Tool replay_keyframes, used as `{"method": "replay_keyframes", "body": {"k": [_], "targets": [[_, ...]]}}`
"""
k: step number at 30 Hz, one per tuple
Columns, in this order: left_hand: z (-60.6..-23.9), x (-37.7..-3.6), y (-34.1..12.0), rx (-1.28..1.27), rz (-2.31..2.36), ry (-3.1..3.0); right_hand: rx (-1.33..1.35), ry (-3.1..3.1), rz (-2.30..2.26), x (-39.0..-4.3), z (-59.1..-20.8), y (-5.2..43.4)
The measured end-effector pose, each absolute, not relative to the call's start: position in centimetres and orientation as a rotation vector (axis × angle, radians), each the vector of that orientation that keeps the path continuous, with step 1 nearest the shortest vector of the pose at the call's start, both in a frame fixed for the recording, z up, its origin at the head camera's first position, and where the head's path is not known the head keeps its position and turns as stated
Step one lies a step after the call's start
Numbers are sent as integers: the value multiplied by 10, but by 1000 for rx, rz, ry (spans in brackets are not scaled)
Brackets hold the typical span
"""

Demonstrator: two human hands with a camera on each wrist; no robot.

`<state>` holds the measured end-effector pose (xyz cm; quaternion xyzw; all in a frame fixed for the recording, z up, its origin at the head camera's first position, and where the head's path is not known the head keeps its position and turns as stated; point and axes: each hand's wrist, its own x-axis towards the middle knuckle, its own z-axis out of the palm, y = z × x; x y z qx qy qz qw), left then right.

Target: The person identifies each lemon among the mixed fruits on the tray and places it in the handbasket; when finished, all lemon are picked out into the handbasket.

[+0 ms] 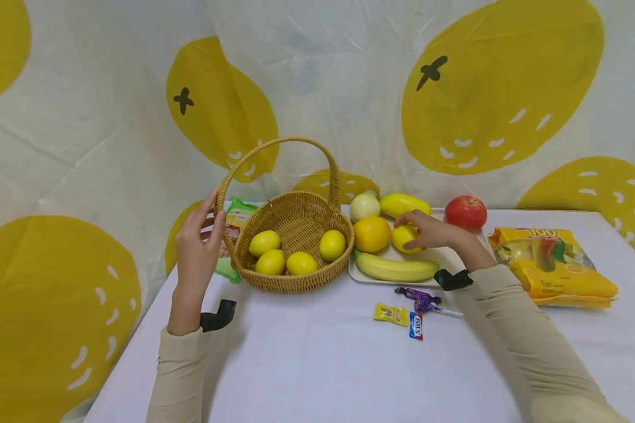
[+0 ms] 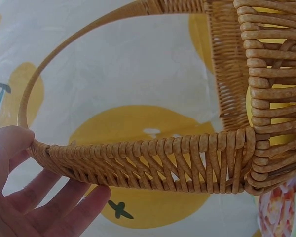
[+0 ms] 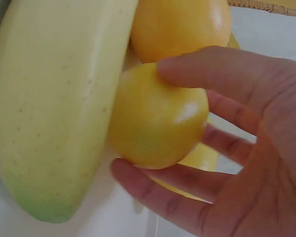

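Note:
A wicker basket (image 1: 296, 285) with a tall handle stands on the white table and holds several lemons (image 1: 300, 263). My left hand (image 1: 206, 229) is at its left side. The thumb (image 2: 12, 140) touches the rim (image 2: 153, 163), and straight fingers (image 2: 64, 205) lie just outside it. To the right, my right hand (image 1: 410, 232) curls its fingers round a lemon (image 1: 404, 238) on the white tray (image 1: 444, 258). In the right wrist view that lemon (image 3: 158, 118) lies against a banana (image 3: 54, 108), in front of an orange (image 3: 182, 24).
The tray also bears a banana (image 1: 394, 268), an orange (image 1: 371, 234), a pale round fruit (image 1: 364, 205), a yellow mango (image 1: 404, 204) and a red apple (image 1: 465, 212). A yellow snack bag (image 1: 555, 267) lies right, wrapped candies (image 1: 407, 314) in front, a green packet (image 1: 235, 220) behind the basket.

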<state>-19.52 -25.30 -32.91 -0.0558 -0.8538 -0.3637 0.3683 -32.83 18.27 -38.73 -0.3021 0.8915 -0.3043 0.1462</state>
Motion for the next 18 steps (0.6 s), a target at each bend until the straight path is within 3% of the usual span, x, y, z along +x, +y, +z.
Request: {"method": "replay_keyframes", "body": {"k": [18], "targets": [[-329,-197,-254,-124,-940,-2214,-753,2531,-1090,-306,-371,183]]}}
